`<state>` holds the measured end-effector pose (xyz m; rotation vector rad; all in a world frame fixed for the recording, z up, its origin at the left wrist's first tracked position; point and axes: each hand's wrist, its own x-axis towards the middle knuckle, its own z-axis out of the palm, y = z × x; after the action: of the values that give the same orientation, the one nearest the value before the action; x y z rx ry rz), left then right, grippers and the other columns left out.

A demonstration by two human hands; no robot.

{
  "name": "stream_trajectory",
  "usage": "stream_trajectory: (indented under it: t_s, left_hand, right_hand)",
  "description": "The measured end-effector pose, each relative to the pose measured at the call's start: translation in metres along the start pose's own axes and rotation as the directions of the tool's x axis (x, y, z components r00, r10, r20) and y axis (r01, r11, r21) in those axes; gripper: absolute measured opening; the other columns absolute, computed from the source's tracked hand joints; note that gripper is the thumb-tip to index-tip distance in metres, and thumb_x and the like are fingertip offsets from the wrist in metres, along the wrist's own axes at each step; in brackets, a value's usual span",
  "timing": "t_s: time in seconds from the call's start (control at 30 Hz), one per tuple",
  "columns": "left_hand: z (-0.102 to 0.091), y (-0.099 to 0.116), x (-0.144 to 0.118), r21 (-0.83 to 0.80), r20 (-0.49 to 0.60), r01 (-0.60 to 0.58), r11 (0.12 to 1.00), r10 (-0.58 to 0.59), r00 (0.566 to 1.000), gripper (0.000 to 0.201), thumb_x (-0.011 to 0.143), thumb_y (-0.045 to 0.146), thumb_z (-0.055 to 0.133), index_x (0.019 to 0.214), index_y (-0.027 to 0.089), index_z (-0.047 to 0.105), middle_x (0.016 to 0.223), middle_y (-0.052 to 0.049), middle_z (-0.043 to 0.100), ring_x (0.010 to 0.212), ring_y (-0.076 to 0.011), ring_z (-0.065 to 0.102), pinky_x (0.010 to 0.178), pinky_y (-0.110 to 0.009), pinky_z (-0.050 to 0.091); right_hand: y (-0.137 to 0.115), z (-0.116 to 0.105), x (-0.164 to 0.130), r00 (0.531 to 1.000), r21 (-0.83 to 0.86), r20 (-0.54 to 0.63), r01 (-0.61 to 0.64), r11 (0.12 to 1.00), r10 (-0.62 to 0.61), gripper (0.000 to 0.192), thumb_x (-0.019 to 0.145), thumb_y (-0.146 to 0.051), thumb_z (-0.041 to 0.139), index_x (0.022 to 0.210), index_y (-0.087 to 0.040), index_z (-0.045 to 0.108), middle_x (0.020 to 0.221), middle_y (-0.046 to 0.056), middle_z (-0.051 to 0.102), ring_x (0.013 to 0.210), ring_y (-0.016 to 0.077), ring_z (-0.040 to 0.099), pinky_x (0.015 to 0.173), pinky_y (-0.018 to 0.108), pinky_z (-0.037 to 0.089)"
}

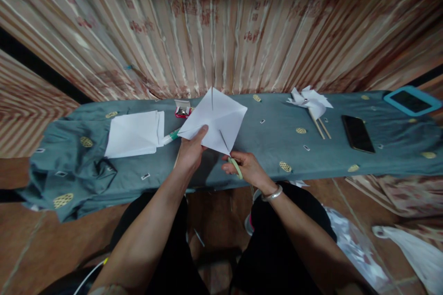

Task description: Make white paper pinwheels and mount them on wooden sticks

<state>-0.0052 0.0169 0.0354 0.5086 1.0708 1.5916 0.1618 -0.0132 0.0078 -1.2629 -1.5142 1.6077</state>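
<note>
A square sheet of white paper (221, 110) is held up cornerwise, with slits running in from its corners. My left hand (191, 150) pinches it near the lower left edge, thumb on top. Closed around the light green handles of a pair of scissors (235, 167) is my right hand (247, 166). The scissors' blade lies along the slit at the paper's lower corner. Part of the handle is hidden by my fingers. Behind my left hand, a tube with a green band (172, 136) lies partly covered by the paper.
On the green cloth (270, 147) lie a stack of white paper (133, 134), a small red box of metal pins (182, 109), paper pinwheels on sticks (310, 101), a phone (358, 133) and a blue-framed tablet (411, 100). A curtain (228, 27) hangs behind.
</note>
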Motion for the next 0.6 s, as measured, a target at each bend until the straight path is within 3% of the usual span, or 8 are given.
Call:
stream_trajectory:
  t_s: [0.23,0.6]
  left_hand:
    - [0.0050,-0.0006,-0.0059,0.011,-0.036,0.032,0.999,-0.031,0.999,0.042,0.069,0.015,0.078,0.109,0.018,0.067,0.102,-0.007,0.075,0.087,-0.0196,0.072,0.077,-0.030,0.059]
    - [0.0036,-0.0021,-0.0062,0.009,-0.019,0.023,1.000,-0.023,1.000,0.042,0.068,0.015,0.078,0.109,0.018,0.068,0.105,-0.007,0.074,0.085,-0.0178,0.071,0.074,-0.028,0.057]
  right_hand:
    - [-0.0029,-0.0012,0.0002,0.998,-0.016,-0.004,0.056,0.998,-0.056,0.049,0.062,-0.059,0.079,0.082,-0.015,0.072,0.063,0.000,0.063,0.057,0.0117,0.055,0.050,0.022,0.040]
    - [-0.0002,-0.0013,0.0011,0.999,0.004,-0.001,0.042,0.999,-0.042,0.048,0.062,-0.061,0.079,0.075,-0.015,0.070,0.060,0.001,0.064,0.054,0.0115,0.055,0.051,0.022,0.041]
